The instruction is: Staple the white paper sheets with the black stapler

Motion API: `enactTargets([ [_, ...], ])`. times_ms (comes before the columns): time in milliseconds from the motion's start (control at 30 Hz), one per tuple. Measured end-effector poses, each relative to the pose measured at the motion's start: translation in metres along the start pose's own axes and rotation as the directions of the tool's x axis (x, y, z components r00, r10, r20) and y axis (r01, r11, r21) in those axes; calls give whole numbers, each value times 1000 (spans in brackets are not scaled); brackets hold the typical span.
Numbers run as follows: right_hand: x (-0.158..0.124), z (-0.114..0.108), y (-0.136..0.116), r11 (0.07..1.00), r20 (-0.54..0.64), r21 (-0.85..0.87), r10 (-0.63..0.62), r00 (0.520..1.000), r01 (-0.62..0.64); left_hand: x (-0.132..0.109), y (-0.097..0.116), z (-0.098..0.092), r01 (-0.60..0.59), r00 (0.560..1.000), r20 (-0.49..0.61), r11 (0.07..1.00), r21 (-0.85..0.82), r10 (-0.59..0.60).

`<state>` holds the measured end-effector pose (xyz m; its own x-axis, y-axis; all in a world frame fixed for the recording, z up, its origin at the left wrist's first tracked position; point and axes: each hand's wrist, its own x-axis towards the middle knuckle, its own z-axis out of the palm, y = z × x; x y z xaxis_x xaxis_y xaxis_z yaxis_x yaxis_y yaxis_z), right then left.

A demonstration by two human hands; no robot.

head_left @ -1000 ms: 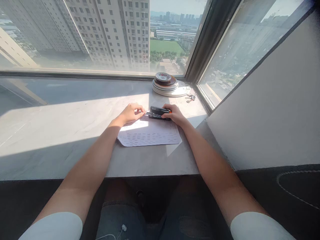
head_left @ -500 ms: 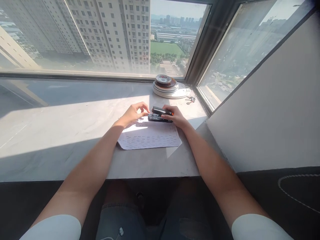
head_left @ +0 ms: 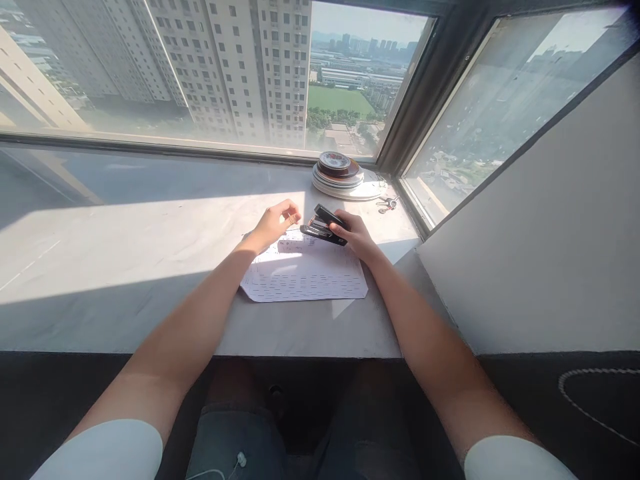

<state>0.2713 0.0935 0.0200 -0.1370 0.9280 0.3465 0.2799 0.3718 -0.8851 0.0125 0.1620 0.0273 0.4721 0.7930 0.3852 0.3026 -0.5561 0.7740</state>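
My right hand (head_left: 354, 233) is wrapped round the rear of a black stapler (head_left: 324, 227), whose jaws gape toward the left. Just left of the stapler's front is my left hand (head_left: 278, 220), its fingers curled and pinched together; whatever they hold, if anything, is too small to make out. Beneath the stapler and both hands lie white printed sheets (head_left: 305, 283) with rows of dark lines. The stapler's shadow falls across the upper part of the paper.
A stack of plates (head_left: 340, 179) stands in the window corner, with a bunch of keys (head_left: 388, 204) beside it. Window panes border the pale sill (head_left: 125, 267) at the back, and a white wall (head_left: 540, 233) rises on the right. White earphones (head_left: 241, 459) lie on my lap.
The stapler has tilted, and its front now points up and left with the jaws spread. My left hand has drawn slightly away from it. The whole view has shifted a little.
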Motion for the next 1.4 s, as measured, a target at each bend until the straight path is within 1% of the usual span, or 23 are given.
enactTargets([
  [33,2,-1,4,1000,-86,28,4,996,-2,0,0,-1,26,999,-33,998,50,-25],
  [67,3,-3,7,998,-172,63,6,985,5,-1,-1,-2,43,999,-33,994,100,-40],
  [100,5,-4,12,995,-252,95,10,968,14,-2,-2,-2,45,999,-1,989,141,-45],
  [167,7,-8,19,991,-392,128,25,920,28,-3,-4,-2,16,991,124,982,191,-41],
  [200,8,-10,22,991,-440,132,27,898,35,-4,-5,-1,-6,983,182,979,204,-32],
  [267,9,-11,25,993,-486,116,24,874,37,-4,-8,-1,-45,971,240,973,225,-11],
  [367,9,-11,27,998,-492,57,5,871,27,-4,-12,-2,-84,967,253,961,263,15],
  [467,10,-11,28,999,-511,14,-33,859,47,-1,-20,-5,-128,963,265,944,305,45],
  [533,10,-12,28,999,-536,-34,-49,843,37,1,-30,-9,-123,972,232,931,343,42],
  [633,8,-16,26,988,-566,-151,-60,822,-31,4,-46,-14,-64,990,139,924,377,12],
  [733,6,-18,21,949,-558,-299,-84,825,-105,5,-54,-17,-32,995,97,932,362,-3],
  [867,5,-17,15,849,-539,-478,-83,838,-223,2,-50,-16,-39,995,95,953,302,10],
  [933,5,-16,14,815,-548,-510,-61,835,-275,1,-48,-16,-36,994,107,957,286,5],
  [1000,4,-17,15,799,-539,-519,-33,842,-302,1,-49,-17,-16,993,118,959,282,-18],
  [1100,3,-19,16,791,-486,-529,14,874,-307,1,-50,-19,6,991,124,964,265,-41],
  [1200,3,-19,16,789,-442,-534,47,896,-305,1,-48,-21,-10,987,156,975,223,-25],
  [1300,4,-16,12,771,-427,-565,30,904,-293,0,-44,-20,-32,978,209,980,196,-10],
  [1400,4,-14,7,750,-413,-603,1,911,-274,0,-42,-20,-66,972,236,977,202,17],
])
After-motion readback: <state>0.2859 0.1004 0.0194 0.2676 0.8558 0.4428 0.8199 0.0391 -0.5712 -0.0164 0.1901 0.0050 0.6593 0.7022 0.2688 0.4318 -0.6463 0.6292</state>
